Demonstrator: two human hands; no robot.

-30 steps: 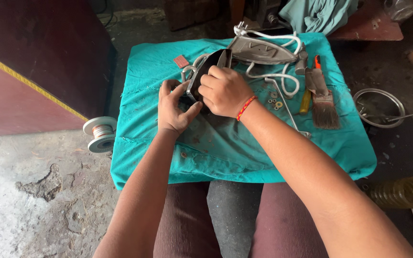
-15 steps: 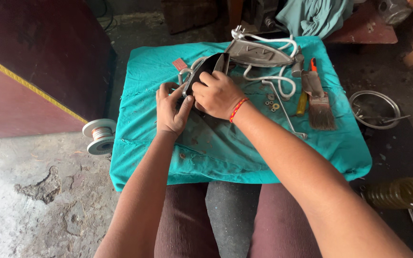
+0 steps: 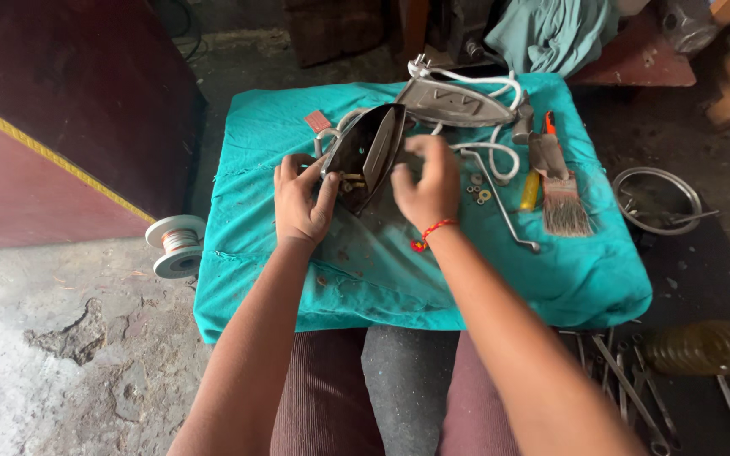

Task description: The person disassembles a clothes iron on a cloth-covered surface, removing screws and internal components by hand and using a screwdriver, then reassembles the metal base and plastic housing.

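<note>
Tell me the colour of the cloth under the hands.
Teal cloth, clearest in the head view.

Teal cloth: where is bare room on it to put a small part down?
The teal cloth lies bare along its left edge, beside the left hand, and across the near right corner below the paintbrush. The far middle is crowded: dark iron shell, white cord, washers.

Both hands were on a dark iron shell (image 3: 367, 156) tipped on edge over a teal cloth (image 3: 399, 270): left hand (image 3: 302, 203) gripped its base, right hand (image 3: 426, 187) hovered beside it. Paintbrush (image 3: 561, 190) and washers (image 3: 479, 190) lay nearby.
</note>
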